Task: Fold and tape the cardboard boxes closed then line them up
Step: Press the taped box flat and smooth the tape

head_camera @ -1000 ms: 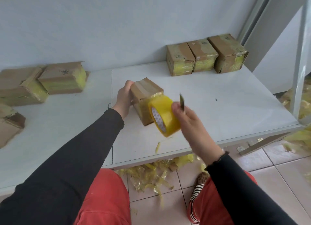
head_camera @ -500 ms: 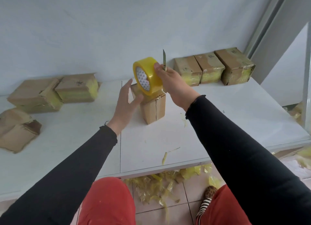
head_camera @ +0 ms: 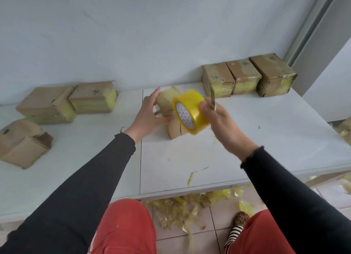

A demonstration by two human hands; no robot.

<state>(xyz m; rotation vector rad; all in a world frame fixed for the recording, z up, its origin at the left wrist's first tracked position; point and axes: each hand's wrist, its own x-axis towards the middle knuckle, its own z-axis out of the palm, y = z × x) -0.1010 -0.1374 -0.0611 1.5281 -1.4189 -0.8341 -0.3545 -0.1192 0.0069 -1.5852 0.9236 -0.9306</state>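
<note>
We see bare table right of centre and lower left; boxes block the upper right, flattened boxes the left.

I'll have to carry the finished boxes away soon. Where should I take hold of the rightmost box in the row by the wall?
Grip the rightmost box across its near taped face and its far face, coming down from above. Its left side presses against the middle box, leaving no finger room there, while its top and right side are open. Whether its back touches the wall, I cannot tell.
</note>
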